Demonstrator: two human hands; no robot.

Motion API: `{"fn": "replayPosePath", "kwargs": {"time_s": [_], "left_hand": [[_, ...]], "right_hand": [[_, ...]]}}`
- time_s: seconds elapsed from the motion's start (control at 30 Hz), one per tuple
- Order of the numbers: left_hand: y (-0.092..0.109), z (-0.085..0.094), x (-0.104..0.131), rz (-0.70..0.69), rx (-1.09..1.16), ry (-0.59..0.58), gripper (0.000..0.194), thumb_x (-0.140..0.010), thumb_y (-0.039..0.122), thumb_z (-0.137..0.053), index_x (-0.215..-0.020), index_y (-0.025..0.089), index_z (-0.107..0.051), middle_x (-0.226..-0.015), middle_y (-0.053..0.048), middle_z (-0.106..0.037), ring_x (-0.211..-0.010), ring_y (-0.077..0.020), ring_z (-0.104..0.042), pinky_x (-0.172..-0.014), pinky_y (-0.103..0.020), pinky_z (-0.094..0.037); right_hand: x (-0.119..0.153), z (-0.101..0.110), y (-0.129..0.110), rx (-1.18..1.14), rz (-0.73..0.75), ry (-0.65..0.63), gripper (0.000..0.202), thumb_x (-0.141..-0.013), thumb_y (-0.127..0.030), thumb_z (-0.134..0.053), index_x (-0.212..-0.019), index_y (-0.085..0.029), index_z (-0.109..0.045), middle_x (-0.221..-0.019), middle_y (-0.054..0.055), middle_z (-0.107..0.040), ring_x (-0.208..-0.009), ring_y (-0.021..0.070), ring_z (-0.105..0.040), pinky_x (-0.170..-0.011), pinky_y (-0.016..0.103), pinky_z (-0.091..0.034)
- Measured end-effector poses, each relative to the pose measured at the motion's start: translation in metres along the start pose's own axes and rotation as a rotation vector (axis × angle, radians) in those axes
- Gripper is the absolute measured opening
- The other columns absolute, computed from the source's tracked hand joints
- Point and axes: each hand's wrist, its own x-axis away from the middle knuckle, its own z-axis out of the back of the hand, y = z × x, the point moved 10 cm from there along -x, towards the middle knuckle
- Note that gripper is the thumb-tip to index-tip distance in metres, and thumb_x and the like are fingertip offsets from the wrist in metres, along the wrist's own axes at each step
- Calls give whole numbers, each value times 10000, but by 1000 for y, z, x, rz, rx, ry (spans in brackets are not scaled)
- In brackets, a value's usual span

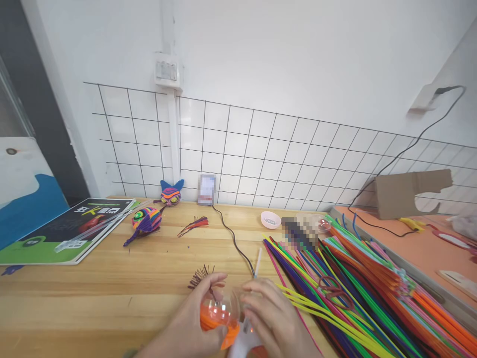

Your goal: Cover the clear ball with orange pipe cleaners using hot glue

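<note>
At the bottom centre of the frame, the left hand (194, 323) is curled part-open around a clear ball (222, 309) with orange material (210, 318) in its lower part, thumb on the near side and fingers on the far side. The right hand (274, 315), its fingers bent, is close against the right side of the ball and has a thin pale stick (258, 262) poking up from behind its fingers; how firmly it grips is hard to tell. Just beyond the left hand, a dark bristly bundle (200, 276) lies on the wooden surface (93, 298). Fuzzy craft stems (343, 288) in many colours spread over the lower right of the frame, with red-handled scissors (335, 293) lying on them. Right of centre sits a small pink bowl (271, 220) holding tiny pieces. Left of centre are two striped, colourful figures (146, 221), one by the wall with blue ears, and a few red and dark strands (194, 224) to their right. A black cable (233, 236) runs from a small upright device (206, 190) near the wall towards the hands. A dark and green book (74, 231) lies at the left, and a cut piece of cardboard (395, 194) stands at the right.
</note>
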Motion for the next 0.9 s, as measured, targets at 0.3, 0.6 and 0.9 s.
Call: {"fn": "replayPosePath", "kwargs": {"time_s": [0.3, 0.6, 0.9], "left_hand": [[1, -7, 1, 54, -51, 16, 616, -568, 133, -615, -1156, 210, -448, -965, -55, -629, -807, -216, -649, -732, -315, -528], [-10, -9, 3, 44, -251, 3, 657, -564, 129, -592, -1203, 172, -450, -950, -72, -623, -896, -256, -625, -855, -386, -482], [-5, 4, 1, 68, -117, 111, 636, -536, 129, -609, -1161, 181, -500, -959, -76, -600, -963, -269, -591, -886, -384, -452]], "right_hand": [[-3, -11, -21, 59, 63, 124, 147, -923, -164, -477, -910, -200, -619, -770, 34, -653, -660, 137, -580, -577, 246, -491], [-9, -21, -59, 240, 311, 35, 353, -948, -68, -316, -784, -117, -624, -682, 48, -679, -581, 149, -583, -536, 287, -469], [-4, 12, -19, 138, 56, 159, 195, -944, -122, -382, -884, -133, -567, -770, 81, -624, -684, 172, -570, -611, 296, -476]]}}
